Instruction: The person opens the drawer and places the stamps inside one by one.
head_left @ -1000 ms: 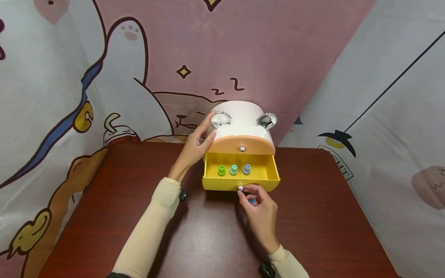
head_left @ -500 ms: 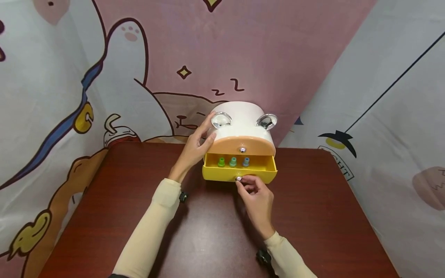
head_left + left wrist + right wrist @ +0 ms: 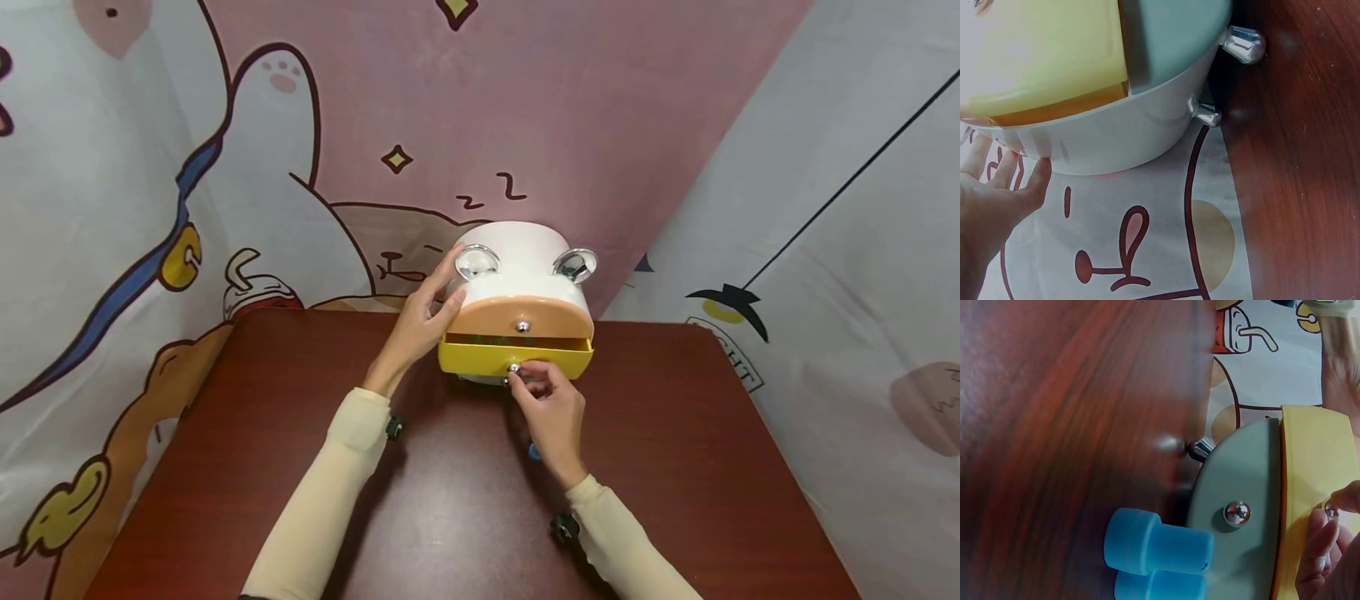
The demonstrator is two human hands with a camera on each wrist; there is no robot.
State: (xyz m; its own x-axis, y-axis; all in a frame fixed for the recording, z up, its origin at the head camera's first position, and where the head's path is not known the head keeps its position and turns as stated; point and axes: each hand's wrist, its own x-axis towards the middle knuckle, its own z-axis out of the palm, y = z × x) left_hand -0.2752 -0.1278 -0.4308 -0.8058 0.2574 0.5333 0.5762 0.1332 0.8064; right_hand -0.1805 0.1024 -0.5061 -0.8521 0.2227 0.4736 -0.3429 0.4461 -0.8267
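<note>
A white, rounded toy drawer cabinet [image 3: 517, 250] with silver ears stands at the back of the table. Its middle yellow drawer [image 3: 472, 360] sticks out a little, and small pegs inside are mostly hidden in shadow. My right hand [image 3: 553, 417] pinches the drawer's silver knob [image 3: 513, 367] between thumb and fingers. Along the cabinet's left side lies my left hand [image 3: 420, 317], its fingertips [image 3: 1040, 172] against the white wall in the left wrist view. Above the yellow drawer, the orange drawer [image 3: 487, 317] is closed.
Two blue stepped pegs [image 3: 1159, 542] stand on the table in front of the cabinet, partly behind my right hand in the head view. Below the yellow drawer is a grey-green drawer [image 3: 1241, 469] with its own knob. A printed cloth [image 3: 600, 125] hangs right behind the table.
The yellow drawer has slid inward from well open to nearly closed, with my right hand moving forward on its knob. The pegs inside have gone largely from sight. My left hand stays put.
</note>
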